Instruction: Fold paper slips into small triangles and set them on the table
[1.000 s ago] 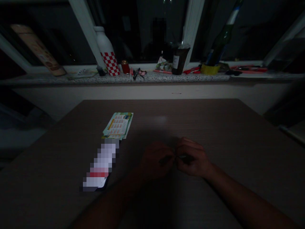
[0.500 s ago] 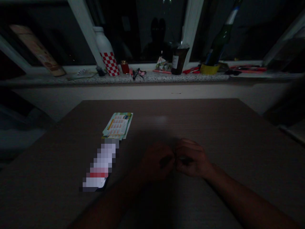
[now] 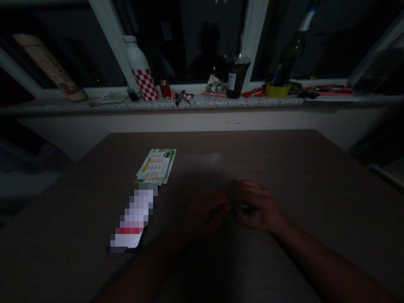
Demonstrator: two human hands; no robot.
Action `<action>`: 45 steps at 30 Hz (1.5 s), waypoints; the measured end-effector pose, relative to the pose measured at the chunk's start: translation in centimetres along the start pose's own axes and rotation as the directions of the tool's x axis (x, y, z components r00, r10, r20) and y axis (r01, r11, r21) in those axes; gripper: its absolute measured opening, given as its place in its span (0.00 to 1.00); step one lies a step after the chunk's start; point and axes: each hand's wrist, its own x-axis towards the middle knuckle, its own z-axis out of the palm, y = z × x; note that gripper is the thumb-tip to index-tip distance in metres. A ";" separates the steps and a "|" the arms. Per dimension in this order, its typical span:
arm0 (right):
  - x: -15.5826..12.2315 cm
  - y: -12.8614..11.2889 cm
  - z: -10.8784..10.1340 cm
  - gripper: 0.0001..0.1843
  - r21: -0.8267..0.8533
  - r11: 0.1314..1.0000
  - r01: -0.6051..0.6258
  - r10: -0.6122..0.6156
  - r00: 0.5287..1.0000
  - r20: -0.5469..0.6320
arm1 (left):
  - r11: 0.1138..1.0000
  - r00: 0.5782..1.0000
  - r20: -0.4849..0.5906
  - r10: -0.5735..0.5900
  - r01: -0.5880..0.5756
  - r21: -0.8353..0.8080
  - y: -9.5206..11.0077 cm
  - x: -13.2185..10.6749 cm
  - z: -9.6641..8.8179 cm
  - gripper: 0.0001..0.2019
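Observation:
My left hand [image 3: 210, 208] and my right hand [image 3: 255, 205] meet over the middle of the dark wooden table [image 3: 284, 160]. Both have their fingers curled closed, with the fingertips almost touching. A thin pale sliver shows within the right hand's curl; its kind cannot be made out in the dark. Whatever the left fingers hold, if anything, is hidden in shadow. To the left of my left hand lies a phone [image 3: 134, 219] with a lit, blurred screen. Just beyond the phone sits a stack of printed cards [image 3: 156, 165].
Behind the table runs a speckled stone windowsill [image 3: 205, 102]. On it stand a red-and-white checkered bottle [image 3: 143, 71], a tan flask [image 3: 52, 67], a small red jar [image 3: 164, 88], a dark drink cup [image 3: 236, 80] and a green bottle [image 3: 288, 54] by yellow tape [image 3: 277, 90].
Both hands have shifted only slightly; the fingertips of my left hand have turned a little, and the right hand is marginally higher. The phone and cards stay put.

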 end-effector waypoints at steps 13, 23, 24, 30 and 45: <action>-0.1 0.6 -1.6 0.07 -0.016 0.997 -0.078 0.077 0.996 -0.036 | 0.988 0.987 -0.049 -0.150 0.148 -0.042 -0.4 -0.4 -1.5 0.05; -0.3 1.0 -1.5 0.07 0.040 0.992 -0.120 0.123 0.991 -0.061 | 0.977 0.976 -0.059 -0.211 0.207 -0.058 -0.7 -0.4 -1.2 0.05; -0.4 1.0 -1.5 0.07 0.043 0.991 -0.125 0.127 0.990 -0.067 | 0.975 0.974 -0.058 -0.221 0.218 -0.049 -0.8 -0.4 -1.2 0.04; -0.4 0.8 -1.6 0.09 0.033 0.995 -0.092 0.094 0.993 -0.064 | 0.972 0.976 -0.082 -0.200 0.208 0.108 -0.8 -0.6 -1.1 0.06; -0.2 0.3 0.1 0.08 -0.131 0.984 0.124 -0.118 0.992 0.054 | 0.976 0.998 -0.018 0.059 -0.054 0.210 0.0 0.6 0.5 0.05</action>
